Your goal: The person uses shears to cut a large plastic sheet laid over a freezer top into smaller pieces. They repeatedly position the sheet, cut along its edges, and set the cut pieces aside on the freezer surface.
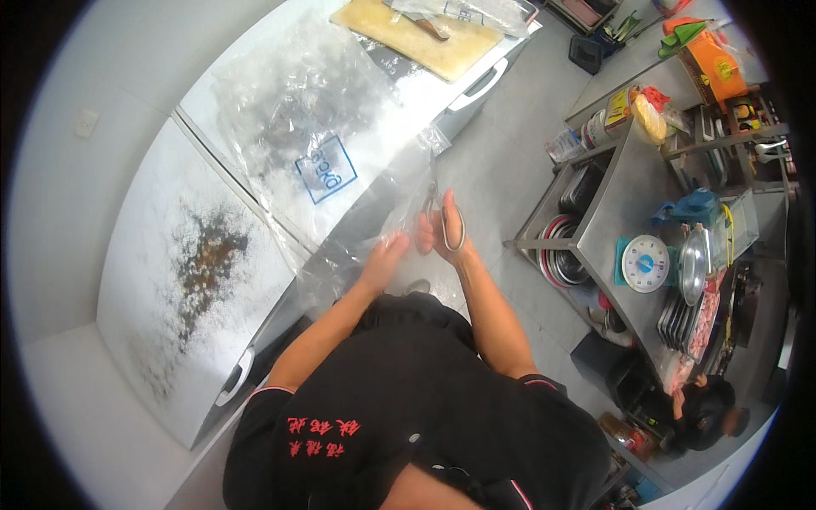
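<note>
A large clear plastic bag [299,95] printed with a blue square lies over a white chest freezer lid [159,159] and hangs down past its front edge. My left hand [384,256] grips the bag's hanging edge, close to my body. In my right hand [451,233] is a pair of metal scissors [454,234], with fingers and thumb at the handle loops. The blades point away from me, up against the right side of the plastic. Whether the blades are parted is too blurred to tell.
A yellow cutting board [421,44] with a knife [428,27] lies at the freezer's far end. A freezer handle [481,86] juts into the aisle. To the right, a steel table [605,210] holds a dial scale [645,263] and stacked trays [679,328]. Another person [701,408] works beyond.
</note>
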Motion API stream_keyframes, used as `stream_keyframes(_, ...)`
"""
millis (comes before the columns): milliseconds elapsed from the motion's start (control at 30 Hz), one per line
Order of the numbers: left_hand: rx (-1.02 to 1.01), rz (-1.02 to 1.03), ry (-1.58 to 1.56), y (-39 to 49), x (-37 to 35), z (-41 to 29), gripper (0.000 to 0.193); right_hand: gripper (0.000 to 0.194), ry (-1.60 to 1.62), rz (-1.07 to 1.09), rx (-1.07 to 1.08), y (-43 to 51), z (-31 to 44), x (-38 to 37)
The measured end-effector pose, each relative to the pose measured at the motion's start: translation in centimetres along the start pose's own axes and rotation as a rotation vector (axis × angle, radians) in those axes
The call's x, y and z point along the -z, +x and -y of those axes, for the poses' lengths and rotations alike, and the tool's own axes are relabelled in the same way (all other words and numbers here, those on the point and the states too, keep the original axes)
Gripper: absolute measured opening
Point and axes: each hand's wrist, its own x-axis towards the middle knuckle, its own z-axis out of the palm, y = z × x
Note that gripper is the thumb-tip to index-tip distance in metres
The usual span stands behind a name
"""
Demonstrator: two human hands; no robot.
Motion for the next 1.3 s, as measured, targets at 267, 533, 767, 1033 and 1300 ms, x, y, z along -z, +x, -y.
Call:
stream_keyframes(267, -0.055, 0.234, 0.143, -7.0, 4.0, -3.5, 0.036, 0.085, -0.081, -0.066, 0.062, 5.9, 4.3, -0.6)
stream_keyframes(533, -0.142, 0.437, 0.367, -11.7, 7.0, -12.0, 0.036, 0.086, -0.041, -0.164, 0.125, 13.2, 10.5, 0.8)
stream_keyframes(767, -0.084, 0.610, 0.658, -14.6, 11.1, -17.8, 0.031, 0.093, -0.166, -0.336, 0.242, 16.4, 13.6, 3.3)
stream_keyframes(1033, 0.044, 0.729, 0.683, -18.0, 15.3, -24.7, 0.030, 0.109, -0.134, -0.617, 0.247, 23.8, 13.5, 11.2)
stream_keyframes(1300, -0.125, 0.654, 0.540, -20.2, 18.4, -29.5, 0.033, 0.055, -0.121, -0.538, 0.322, 24.5, 14.4, 17.3)
